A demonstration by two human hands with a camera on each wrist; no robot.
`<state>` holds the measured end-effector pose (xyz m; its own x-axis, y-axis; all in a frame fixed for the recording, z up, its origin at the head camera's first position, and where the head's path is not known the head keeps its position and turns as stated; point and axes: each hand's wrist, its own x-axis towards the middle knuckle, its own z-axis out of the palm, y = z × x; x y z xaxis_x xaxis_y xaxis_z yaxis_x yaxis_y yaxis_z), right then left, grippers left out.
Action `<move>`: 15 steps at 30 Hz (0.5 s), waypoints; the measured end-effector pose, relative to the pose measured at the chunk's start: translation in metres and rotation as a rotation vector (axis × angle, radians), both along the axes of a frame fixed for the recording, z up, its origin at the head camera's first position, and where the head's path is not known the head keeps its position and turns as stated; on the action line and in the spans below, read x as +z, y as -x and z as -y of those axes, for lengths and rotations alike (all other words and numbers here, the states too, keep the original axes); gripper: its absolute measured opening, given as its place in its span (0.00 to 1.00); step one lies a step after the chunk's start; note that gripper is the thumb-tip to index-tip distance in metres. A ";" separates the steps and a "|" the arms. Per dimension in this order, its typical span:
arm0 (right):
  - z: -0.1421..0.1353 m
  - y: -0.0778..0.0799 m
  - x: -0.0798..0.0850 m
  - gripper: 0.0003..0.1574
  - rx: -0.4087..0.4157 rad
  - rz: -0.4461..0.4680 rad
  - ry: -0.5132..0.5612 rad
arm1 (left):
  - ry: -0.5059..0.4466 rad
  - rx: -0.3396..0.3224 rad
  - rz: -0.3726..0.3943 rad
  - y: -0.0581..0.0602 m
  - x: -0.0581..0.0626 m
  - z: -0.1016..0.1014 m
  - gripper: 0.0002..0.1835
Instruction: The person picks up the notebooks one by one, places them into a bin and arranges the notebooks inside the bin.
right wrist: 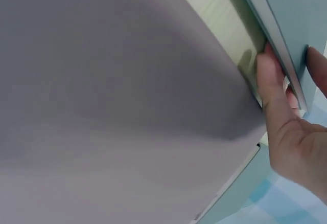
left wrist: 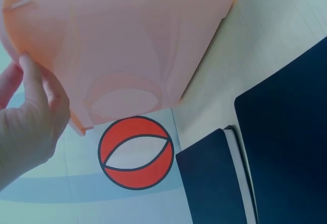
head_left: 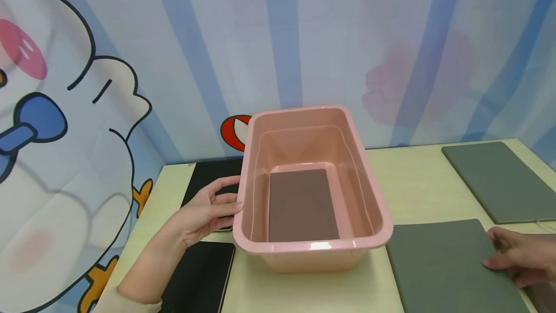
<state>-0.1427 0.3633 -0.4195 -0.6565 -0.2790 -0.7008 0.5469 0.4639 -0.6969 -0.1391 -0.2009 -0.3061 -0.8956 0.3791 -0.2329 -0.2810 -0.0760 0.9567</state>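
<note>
A pink plastic basin stands mid-table, with a brown notebook lying flat on its floor. My left hand holds the basin's left rim, thumb at the lip and fingers along the outer side. Over on the right, my right hand pinches the right edge of a grey-green notebook. In the right wrist view, the thumb lies on that notebook's cover and the fingers reach beneath it.
Two black notebooks lie left of the basin, one behind the other. Another grey-green notebook is at the back right. Close beside the right hand lies a brownish notebook. A printed cloth hangs behind the table.
</note>
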 end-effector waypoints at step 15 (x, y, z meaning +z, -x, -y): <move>-0.021 0.001 -0.014 0.42 -0.008 0.110 0.271 | -0.002 0.010 0.005 0.000 0.002 -0.001 0.37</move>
<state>-0.1437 0.3846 -0.4334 -0.5835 -0.4610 -0.6686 0.6289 0.2643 -0.7311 -0.1390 -0.1998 -0.3040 -0.8981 0.3708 -0.2365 -0.2848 -0.0806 0.9552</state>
